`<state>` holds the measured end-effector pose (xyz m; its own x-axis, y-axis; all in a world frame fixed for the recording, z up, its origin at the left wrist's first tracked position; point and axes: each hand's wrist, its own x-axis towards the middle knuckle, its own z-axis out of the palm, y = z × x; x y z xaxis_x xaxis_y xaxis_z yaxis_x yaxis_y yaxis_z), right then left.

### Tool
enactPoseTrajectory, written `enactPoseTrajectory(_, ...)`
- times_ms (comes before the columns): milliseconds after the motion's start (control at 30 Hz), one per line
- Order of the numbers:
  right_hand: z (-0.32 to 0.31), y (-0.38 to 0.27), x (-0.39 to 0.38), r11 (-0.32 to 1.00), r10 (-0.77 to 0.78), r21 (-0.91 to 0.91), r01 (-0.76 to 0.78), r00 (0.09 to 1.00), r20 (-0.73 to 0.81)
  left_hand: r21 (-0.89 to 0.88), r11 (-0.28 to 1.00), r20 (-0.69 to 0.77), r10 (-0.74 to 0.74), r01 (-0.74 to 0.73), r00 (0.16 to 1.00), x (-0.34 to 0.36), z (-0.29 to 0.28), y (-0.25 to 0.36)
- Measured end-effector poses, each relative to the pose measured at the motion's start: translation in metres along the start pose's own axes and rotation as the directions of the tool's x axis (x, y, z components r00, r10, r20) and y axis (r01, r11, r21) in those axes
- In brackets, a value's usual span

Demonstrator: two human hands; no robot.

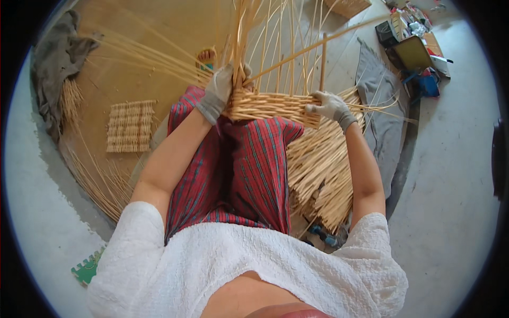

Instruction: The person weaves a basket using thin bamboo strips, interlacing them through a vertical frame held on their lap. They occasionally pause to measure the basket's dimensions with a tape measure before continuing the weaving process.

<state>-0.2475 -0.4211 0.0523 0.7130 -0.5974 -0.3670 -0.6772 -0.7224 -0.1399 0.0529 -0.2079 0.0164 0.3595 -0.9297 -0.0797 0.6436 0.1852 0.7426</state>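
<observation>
A half-woven wicker basket point(273, 107) rests across my knees, its side wall a band of tan rods. Long uncut stakes point(281, 50) fan up and away from it, some past the top of the view. My left hand point(220, 86), in a pale work glove, is closed round the bundled rods at the basket's left corner; its fingertips are partly hidden behind them. At the right corner my right hand point(332, 107), gloved too, grips the woven wall with the thumb on the near face. One thick upright stick point(323, 61) rises beside that hand.
A large bundle of cut rods point(323, 169) lies right of my legs, by a grey cloth point(379, 106). On the left are a flat woven panel point(130, 126), loose rods point(101, 180) and a dark cloth point(58, 66). Boxes and tools point(413, 53) crowd the far right.
</observation>
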Motion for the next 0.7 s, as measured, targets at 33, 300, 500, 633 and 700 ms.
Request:
enactPoseTrajectory(33,0.01,-0.001,-0.006,1.0,0.013,0.017,-0.013,1.0,-0.015,-0.013,1.0,-0.048,-0.013,0.012,0.999,-0.004,0.005,0.0)
enactPoseTrajectory(300,0.027,-0.019,-0.042,0.983,0.143,0.148,-0.106,0.951,-0.273,-0.027,0.982,-0.233,0.174,-0.185,0.957,-0.018,0.015,-0.022)
enactPoseTrajectory(500,-0.059,-0.069,-0.073,0.991,0.064,-0.076,-0.111,0.888,-0.454,-0.036,0.979,-0.26,0.185,-0.201,0.948,0.0,0.012,0.025)
enactPoseTrajectory(633,-0.097,-0.13,-0.11,0.999,0.045,0.017,-0.043,0.816,-0.577,-0.014,0.975,-0.213,0.212,-0.22,0.954,-0.049,0.017,0.105)
enactPoseTrajectory(700,-0.097,-0.153,-0.12,0.999,0.039,0.009,-0.044,0.741,-0.67,0.006,0.971,-0.221,0.236,-0.241,0.946,-0.063,0.017,0.129)
